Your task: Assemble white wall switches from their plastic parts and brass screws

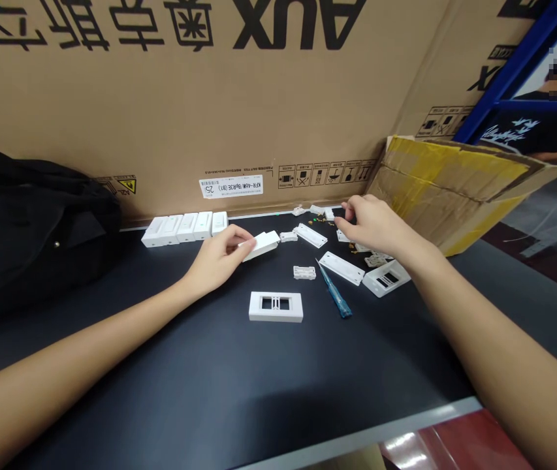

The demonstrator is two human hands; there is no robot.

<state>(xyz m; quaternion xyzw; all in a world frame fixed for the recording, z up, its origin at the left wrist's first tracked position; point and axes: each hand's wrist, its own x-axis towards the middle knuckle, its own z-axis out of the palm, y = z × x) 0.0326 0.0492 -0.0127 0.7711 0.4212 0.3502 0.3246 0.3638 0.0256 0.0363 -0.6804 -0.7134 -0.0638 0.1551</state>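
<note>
My left hand (217,259) is closed on a white plastic switch housing (264,244), held between thumb and fingers just above the table. Over the small parts at the back right hovers my right hand (371,222), its fingers curled and apart, with nothing visible in them. Near its fingertips are a small white piece (328,213) and several tiny brass-coloured parts (324,220). A white frame (275,307) with two openings lies in front. To its right is a blue screwdriver (335,292), between a small white insert (304,273) and a flat white plate (341,267).
Several white switches (187,227) stand in a row at the back left, beside a black bag (28,228). A large carton (185,117) walls the back. An open cardboard box (420,189) stands right, near another white frame (386,279). Another person (527,130) is beyond.
</note>
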